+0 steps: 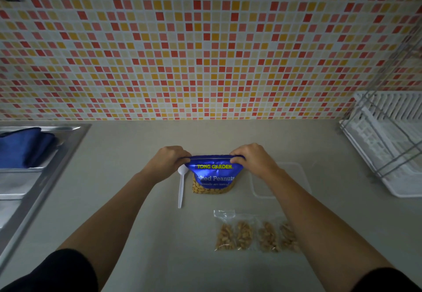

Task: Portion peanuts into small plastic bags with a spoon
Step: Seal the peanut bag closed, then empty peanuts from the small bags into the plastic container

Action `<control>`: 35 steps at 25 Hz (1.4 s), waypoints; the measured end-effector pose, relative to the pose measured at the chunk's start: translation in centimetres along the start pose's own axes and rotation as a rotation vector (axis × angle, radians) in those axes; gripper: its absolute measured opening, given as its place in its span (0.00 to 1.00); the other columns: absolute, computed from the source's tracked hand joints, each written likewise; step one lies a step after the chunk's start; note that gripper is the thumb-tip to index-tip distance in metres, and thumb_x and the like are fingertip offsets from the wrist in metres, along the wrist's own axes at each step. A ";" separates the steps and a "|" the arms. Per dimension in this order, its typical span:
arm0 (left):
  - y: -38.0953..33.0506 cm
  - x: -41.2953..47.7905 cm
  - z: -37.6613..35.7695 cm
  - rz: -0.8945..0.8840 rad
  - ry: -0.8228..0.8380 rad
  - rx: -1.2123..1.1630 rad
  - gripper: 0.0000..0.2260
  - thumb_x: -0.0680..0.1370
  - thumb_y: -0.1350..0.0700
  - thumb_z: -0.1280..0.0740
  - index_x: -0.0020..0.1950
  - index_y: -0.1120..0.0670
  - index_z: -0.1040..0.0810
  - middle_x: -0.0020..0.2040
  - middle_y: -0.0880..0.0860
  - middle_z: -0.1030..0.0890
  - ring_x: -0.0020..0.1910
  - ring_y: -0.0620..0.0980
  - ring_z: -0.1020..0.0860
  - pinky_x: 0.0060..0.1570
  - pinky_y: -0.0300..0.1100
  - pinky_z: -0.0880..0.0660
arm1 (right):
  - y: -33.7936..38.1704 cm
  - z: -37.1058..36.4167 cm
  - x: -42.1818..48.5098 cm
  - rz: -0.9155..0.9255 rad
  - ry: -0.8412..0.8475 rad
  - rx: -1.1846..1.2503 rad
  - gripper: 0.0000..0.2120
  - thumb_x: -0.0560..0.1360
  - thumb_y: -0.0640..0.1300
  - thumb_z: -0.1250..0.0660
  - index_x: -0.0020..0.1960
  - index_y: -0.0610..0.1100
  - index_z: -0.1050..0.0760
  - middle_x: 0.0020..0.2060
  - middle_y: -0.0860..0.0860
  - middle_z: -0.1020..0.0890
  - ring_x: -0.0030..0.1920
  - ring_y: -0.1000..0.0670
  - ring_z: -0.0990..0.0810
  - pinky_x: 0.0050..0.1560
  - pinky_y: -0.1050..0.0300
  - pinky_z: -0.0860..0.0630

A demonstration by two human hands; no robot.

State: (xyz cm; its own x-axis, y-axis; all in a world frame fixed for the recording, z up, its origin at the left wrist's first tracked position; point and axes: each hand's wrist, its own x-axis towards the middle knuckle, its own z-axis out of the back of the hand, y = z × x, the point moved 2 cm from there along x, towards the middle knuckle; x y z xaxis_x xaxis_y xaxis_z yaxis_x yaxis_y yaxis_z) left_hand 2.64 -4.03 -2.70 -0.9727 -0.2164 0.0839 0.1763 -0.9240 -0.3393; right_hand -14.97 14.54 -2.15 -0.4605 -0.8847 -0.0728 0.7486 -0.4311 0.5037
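Note:
A blue salted-peanut bag stands upright in the middle of the counter, peanuts showing through its clear lower window. My left hand pinches the bag's top left corner and my right hand pinches its top right corner. A white plastic spoon lies flat just left of the bag, bowl toward the wall. Several small clear bags filled with peanuts lie in a row nearer to me, partly under my right forearm.
A clear flat plastic piece lies right of the bag. A steel sink with a blue cloth is at the left. A white dish rack stands at the right. The tiled wall runs behind.

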 end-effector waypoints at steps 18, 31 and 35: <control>-5.4 -6.4 -6.8 0.888 -0.557 -0.826 0.16 0.75 0.50 0.33 0.59 0.54 0.30 0.44 0.53 0.22 0.39 0.51 0.23 0.44 0.46 0.26 | -0.7 -6.0 -7.0 -0.202 -0.538 0.369 0.15 0.71 0.40 0.29 0.54 0.37 0.27 0.47 0.48 0.25 0.42 0.51 0.24 0.44 0.64 0.27; -8.9 -5.6 -13.2 0.335 -0.038 -0.418 0.03 0.73 0.60 0.32 0.45 0.58 0.21 0.46 0.57 0.23 0.46 0.56 0.22 0.45 0.36 0.31 | -0.6 -12.2 -9.9 -0.077 -0.117 0.066 0.07 0.72 0.44 0.37 0.45 0.42 0.22 0.45 0.46 0.22 0.48 0.44 0.24 0.51 0.56 0.30; -8.6 -6.3 -12.0 0.453 -0.061 -0.789 0.05 0.74 0.60 0.32 0.40 0.52 0.25 0.33 0.49 0.19 0.32 0.45 0.23 0.36 0.34 0.28 | 0.0 -11.5 -10.7 -0.201 -0.220 0.476 0.02 0.74 0.44 0.34 0.46 0.47 0.25 0.38 0.54 0.18 0.40 0.58 0.21 0.42 0.68 0.29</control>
State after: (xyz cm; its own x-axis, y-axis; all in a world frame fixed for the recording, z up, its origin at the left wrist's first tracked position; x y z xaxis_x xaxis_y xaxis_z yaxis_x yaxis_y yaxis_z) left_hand 5.43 9.03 -11.57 -0.8216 -0.5435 -0.1717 0.3634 -0.2674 -0.8924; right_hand -4.55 21.99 -11.27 -0.6986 -0.7137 -0.0521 0.3613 -0.4146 0.8352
